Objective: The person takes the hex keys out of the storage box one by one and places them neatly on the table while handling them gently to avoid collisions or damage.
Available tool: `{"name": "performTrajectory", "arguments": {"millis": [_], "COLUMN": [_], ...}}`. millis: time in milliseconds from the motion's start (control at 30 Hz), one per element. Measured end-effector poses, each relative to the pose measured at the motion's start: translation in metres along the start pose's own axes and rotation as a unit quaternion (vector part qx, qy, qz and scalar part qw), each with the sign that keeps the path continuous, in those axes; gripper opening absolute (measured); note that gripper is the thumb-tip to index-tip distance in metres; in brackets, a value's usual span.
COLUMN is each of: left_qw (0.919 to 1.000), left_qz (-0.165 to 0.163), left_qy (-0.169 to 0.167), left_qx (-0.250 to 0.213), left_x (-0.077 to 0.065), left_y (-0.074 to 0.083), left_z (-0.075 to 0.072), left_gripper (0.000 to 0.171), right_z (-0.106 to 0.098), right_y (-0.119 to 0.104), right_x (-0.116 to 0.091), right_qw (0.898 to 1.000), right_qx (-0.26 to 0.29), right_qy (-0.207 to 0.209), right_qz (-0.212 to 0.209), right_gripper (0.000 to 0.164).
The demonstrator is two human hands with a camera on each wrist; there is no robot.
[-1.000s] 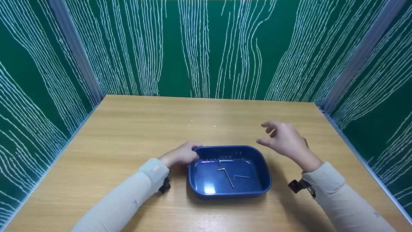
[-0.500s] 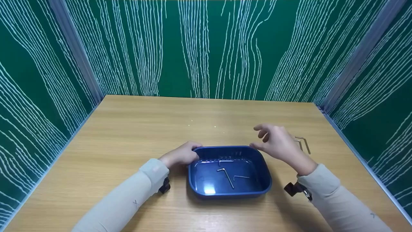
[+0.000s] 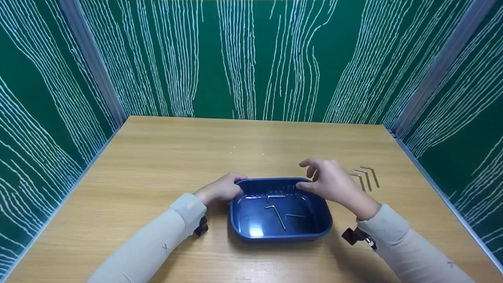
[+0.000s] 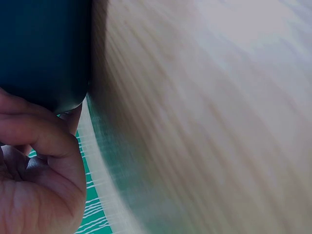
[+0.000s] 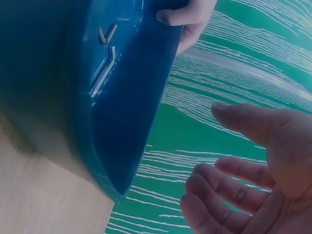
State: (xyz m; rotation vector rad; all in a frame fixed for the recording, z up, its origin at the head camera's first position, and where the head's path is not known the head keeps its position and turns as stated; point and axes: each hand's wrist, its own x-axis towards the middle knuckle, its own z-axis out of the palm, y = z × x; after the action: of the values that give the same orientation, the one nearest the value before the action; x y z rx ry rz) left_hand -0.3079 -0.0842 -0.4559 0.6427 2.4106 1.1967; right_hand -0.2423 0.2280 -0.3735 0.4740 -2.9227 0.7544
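A dark blue plastic tray [image 3: 281,237] with rounded corners sits on the table and holds three L-shaped metal hex keys [image 3: 278,217]. My left hand [image 3: 226,186] grips its back left corner, thumb inside the rim and fingers outside. The left wrist view has those curled fingers [image 4: 39,134] against the tray's outer wall. Over the back right corner is my right hand [image 3: 329,181], nothing in it, fingers loosely bent and thumb apart from them. In the right wrist view this hand's palm and spread thumb [image 5: 243,119] show beside the tray.
Three more hex keys [image 3: 368,180] lie side by side on the wooden table [image 3: 184,145], right of my right hand. Small pale specks [image 3: 262,154] dot the table behind the tray. Green walls [image 3: 208,59] with white wavy lines enclose the back and sides.
My right hand has moved left and slightly nearer, from beside the tray to over its back right corner, uncovering the three hex keys on the table. The left hand and tray stay put.
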Motion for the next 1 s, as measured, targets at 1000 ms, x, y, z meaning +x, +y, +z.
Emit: {"name": "performTrajectory", "arguments": {"millis": [1000], "left_qw": [0.9997], "left_qz": [-0.019], "left_qy": [-0.009], "left_qx": [-0.015], "left_x": [-0.004], "left_y": [0.001], "left_z": [-0.001], "left_gripper": [0.038], "right_z": [0.045], "right_y": [-0.015], "right_x": [-0.006], "right_qw": [0.996], "right_qx": [-0.009], "right_qy": [-0.068], "right_qz": [-0.062], "right_gripper": [0.041]}}
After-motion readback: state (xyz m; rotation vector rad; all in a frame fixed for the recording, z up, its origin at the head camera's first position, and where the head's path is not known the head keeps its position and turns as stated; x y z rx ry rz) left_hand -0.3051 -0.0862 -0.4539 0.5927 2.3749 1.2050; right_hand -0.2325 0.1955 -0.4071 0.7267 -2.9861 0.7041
